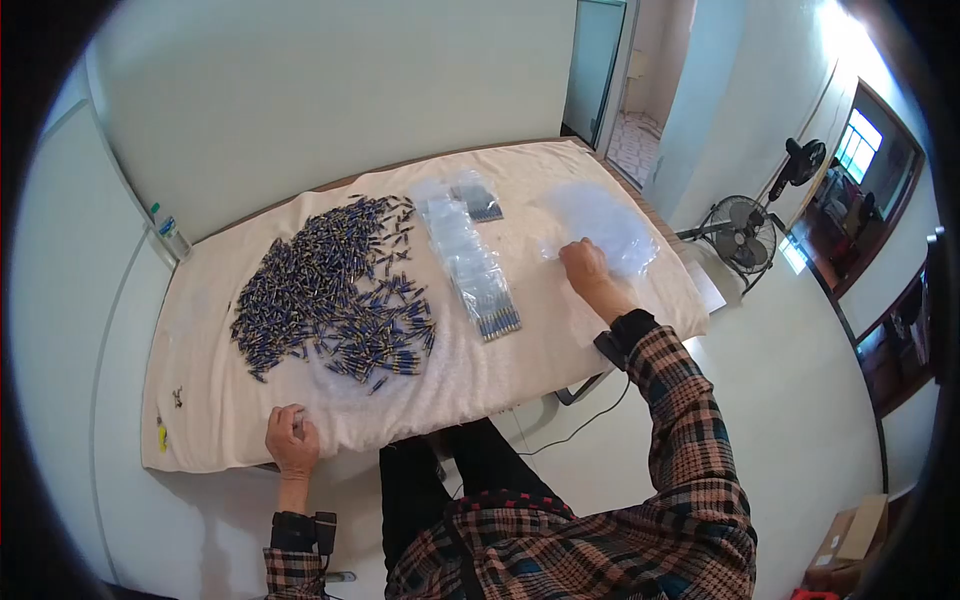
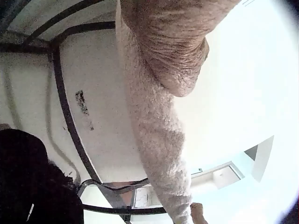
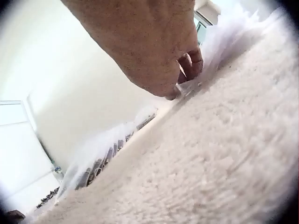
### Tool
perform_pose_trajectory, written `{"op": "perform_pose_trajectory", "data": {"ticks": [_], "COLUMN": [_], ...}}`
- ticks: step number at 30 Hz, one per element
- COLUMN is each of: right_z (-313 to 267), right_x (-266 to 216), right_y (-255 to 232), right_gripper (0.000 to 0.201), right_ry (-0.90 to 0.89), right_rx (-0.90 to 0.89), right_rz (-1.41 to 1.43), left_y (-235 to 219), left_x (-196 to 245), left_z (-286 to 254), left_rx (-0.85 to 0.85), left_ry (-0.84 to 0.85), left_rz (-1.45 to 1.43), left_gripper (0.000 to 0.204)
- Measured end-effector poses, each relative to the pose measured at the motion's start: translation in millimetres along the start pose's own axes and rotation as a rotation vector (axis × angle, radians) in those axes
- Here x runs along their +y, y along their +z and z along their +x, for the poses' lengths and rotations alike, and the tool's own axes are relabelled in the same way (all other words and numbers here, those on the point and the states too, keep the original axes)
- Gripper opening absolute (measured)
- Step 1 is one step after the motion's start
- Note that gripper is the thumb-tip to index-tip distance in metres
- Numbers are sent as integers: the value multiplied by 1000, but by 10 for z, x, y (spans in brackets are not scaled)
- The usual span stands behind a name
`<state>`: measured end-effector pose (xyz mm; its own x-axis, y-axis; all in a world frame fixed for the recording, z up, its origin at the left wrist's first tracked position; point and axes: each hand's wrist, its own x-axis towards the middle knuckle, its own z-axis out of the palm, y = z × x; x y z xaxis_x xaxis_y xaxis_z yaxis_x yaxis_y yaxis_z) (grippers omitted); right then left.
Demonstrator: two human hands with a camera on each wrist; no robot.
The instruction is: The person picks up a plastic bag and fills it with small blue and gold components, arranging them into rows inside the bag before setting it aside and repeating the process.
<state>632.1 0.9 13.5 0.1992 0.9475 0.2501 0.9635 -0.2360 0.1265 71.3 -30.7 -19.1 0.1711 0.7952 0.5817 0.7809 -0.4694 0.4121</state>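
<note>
My right hand (image 1: 587, 268) is at the near-left edge of a loose pile of clear plastic bags (image 1: 612, 222), pinching the edge of one bag. In the right wrist view its bent fingers (image 3: 190, 65) and thumb meet at the thin plastic (image 3: 219, 51), low over the cloth. My left hand (image 1: 292, 440) rests on the table's front edge, fingers loosely curled, nothing visible in it. The left wrist view shows its side on the cloth (image 2: 154, 121). Left of centre spreads a heap of small dark blue and brass-coloured cylindrical parts (image 1: 320, 270); a few lie loose near its front.
Between the heap and the bags lie overlapping filled clear bags (image 1: 465, 255), with parts lined up in the nearest one. Another filled bag (image 1: 477, 195) lies behind. A bottle (image 1: 170, 232) stands at the left edge, a yellow-handled tool (image 1: 162, 436) lies front left. Fans (image 1: 742, 235) stand right.
</note>
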Motion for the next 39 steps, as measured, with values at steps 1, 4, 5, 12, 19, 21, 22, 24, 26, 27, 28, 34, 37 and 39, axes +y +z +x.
{"op": "perform_pose_trajectory", "data": {"ticks": [1,4,5,12,19,21,22,24,26,27,28,34,37,39], "right_z": [-28,-98,-126,-334,-805,-939,-1001,-1086,-1182,-1233,-1280,-1433,-1500,-1535], "right_x": [18,63,67,-159,-1077,-1383,-1544,-1893,-2263,-2433,-2583,-2914,-2967,-3032], "right_y": [-17,-126,-148,-813,-1183,-1170,-1131,-1081,-1104,-1130,-1140,-1092,-1179,-1106], "right_gripper": [18,16,16,13,22,22,22,21,21,21,21,16,13,14], "right_ry": [16,45,52,32,80,60,28,-54,-119,-152,-184,-266,-174,-176], "right_rx": [28,88,167,876,200,-2,-112,-329,-423,-456,-482,-699,-793,-722], "right_rz": [98,289,340,520,1711,1893,1908,1931,1939,1935,1931,1889,1991,1995], "left_y": [-2,9,7,-7,2,-72,-94,-172,-261,-286,-312,-415,-419,-396], "left_x": [0,8,9,34,-2,57,170,495,771,854,947,895,855,868], "left_z": [-3,-7,-11,-2,-9,-22,-30,-21,-68,-100,-106,-365,-458,-512], "left_rx": [-2,8,11,2,10,1,68,62,-99,-183,-216,-251,-248,-263], "left_ry": [-4,-20,-23,-64,-127,-162,-106,-156,-370,-462,-479,-529,-497,-517], "left_rz": [3,-7,-6,-22,-95,-148,-206,-370,-707,-933,-1035,-1128,-1137,-1115], "left_gripper": [22,21,21,21,22,21,22,23,28,33,33,24,16,17]}}
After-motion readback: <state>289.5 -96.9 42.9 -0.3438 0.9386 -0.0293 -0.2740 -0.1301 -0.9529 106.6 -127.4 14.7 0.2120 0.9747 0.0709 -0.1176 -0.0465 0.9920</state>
